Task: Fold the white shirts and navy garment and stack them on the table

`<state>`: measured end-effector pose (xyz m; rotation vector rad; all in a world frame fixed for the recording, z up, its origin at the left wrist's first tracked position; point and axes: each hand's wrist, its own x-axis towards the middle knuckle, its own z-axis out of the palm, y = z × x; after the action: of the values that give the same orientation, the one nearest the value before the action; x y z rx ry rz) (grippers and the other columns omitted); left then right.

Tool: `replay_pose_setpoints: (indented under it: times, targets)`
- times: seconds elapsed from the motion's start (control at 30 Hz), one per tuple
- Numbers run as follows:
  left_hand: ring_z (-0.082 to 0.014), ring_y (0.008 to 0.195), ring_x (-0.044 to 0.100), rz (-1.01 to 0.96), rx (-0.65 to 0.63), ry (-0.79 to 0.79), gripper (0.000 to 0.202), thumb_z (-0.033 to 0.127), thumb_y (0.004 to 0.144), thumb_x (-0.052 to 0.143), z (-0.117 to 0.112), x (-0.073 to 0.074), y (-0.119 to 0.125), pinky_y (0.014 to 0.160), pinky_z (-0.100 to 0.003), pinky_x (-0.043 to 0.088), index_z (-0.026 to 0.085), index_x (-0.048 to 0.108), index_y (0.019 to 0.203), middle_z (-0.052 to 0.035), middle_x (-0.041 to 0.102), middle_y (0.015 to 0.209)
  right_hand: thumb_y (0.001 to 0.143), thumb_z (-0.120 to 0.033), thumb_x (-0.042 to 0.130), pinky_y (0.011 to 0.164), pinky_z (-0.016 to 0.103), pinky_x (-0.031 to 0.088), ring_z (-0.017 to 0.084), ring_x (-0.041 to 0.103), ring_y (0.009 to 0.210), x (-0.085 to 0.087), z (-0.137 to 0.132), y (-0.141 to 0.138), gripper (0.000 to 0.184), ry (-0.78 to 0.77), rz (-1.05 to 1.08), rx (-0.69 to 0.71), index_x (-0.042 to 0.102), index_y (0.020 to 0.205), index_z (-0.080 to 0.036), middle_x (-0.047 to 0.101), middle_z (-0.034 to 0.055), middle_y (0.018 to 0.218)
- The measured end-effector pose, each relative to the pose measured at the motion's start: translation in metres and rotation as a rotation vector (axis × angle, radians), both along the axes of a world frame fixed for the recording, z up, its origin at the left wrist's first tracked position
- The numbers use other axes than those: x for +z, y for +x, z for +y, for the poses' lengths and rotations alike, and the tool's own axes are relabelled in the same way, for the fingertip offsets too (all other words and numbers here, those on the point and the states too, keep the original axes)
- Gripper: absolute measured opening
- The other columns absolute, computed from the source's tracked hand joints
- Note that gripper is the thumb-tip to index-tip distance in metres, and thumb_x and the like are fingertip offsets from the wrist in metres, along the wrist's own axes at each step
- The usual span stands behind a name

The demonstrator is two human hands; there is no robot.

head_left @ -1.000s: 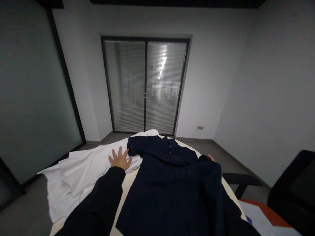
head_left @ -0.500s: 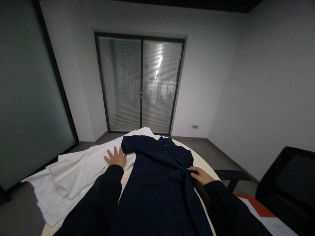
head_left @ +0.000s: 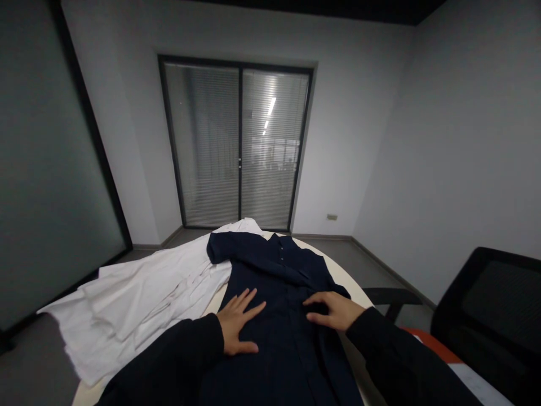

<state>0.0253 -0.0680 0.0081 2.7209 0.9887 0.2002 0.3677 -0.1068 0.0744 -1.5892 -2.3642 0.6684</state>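
A navy short-sleeved dress lies spread over a round cream table, its collar and small buttons at the far end. My left hand rests on the dress's left side with fingers spread, holding nothing. On the right side, by the fabric's edge, my right hand has curved fingers, with a gap between thumb and forefinger; no cloth shows gripped there. White cloth lies crumpled at the left, hanging past the table edge, partly under the navy sleeve.
A black mesh chair with an armrest stands at the right. Beside it is an orange item with white paper. Behind the table is a glazed door with blinds, and a frosted panel stands at left.
My left hand has left the white cloth and come right and nearer onto the dress. My right hand has shifted slightly left and nearer; the dress's right sleeve now lies further out.
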Motion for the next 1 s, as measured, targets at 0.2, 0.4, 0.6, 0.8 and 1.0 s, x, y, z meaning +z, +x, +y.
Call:
replay_pose_setpoints:
  times: [0.2,0.4,0.6,0.8,1.0]
  targets:
    - [-0.0438,0.143,0.003,0.125,0.004,-0.250,0.143,0.082,0.033,0.074,-0.001,0.011,-0.032,0.111,-0.063,0.009,0.030,0.014,0.153,-0.0175,0.003,0.159,0.047,-0.053,0.085,0.082,0.030,0.050,0.023,0.066,0.091,-0.004,-0.008,0.004,0.087,-0.404,0.014,-0.013,0.063,0.124,-0.019,0.070,0.0067,0.103]
    - [-0.0409,0.125,0.048,0.215,0.070,-0.272,0.104,0.071,0.033,0.082,-0.001,0.054,-0.030,0.104,-0.052,0.039,0.030,0.059,0.126,-0.0128,0.048,0.140,0.048,-0.060,0.083,0.085,0.033,0.049,0.024,0.064,0.093,0.001,-0.012,-0.007,0.081,-0.438,0.108,0.070,0.066,0.116,-0.017,0.068,0.0075,0.101]
    - [-0.0470,0.142,0.003,0.225,0.016,-0.150,0.134,0.075,0.037,0.079,-0.025,0.048,0.000,0.106,-0.072,0.010,0.036,0.019,0.151,-0.0127,0.006,0.160,0.036,-0.056,0.087,0.107,0.071,0.005,0.047,-0.004,0.143,-0.019,-0.008,-0.018,0.139,-0.266,-0.206,-0.080,0.013,0.151,-0.035,-0.001,0.0128,0.161]
    - [-0.0517,0.139,0.007,0.234,0.068,-0.207,0.131,0.073,0.031,0.081,-0.047,0.030,-0.010,0.102,-0.074,0.018,0.041,0.028,0.147,-0.0106,0.008,0.159,0.042,-0.063,0.083,0.100,0.075,-0.012,0.045,-0.016,0.141,-0.031,-0.008,-0.018,0.128,-0.282,-0.215,-0.050,0.015,0.148,-0.043,-0.007,0.0047,0.161]
    - [-0.0313,0.118,0.057,0.082,0.130,-0.142,0.069,0.061,0.078,0.059,0.003,0.052,-0.010,0.101,-0.045,0.044,0.029,0.051,0.138,-0.0098,0.059,0.131,0.051,-0.064,0.080,0.108,0.070,0.010,0.045,0.011,0.143,-0.021,0.002,-0.010,0.097,-0.224,-0.146,-0.033,0.045,0.139,-0.042,0.025,0.0053,0.157]
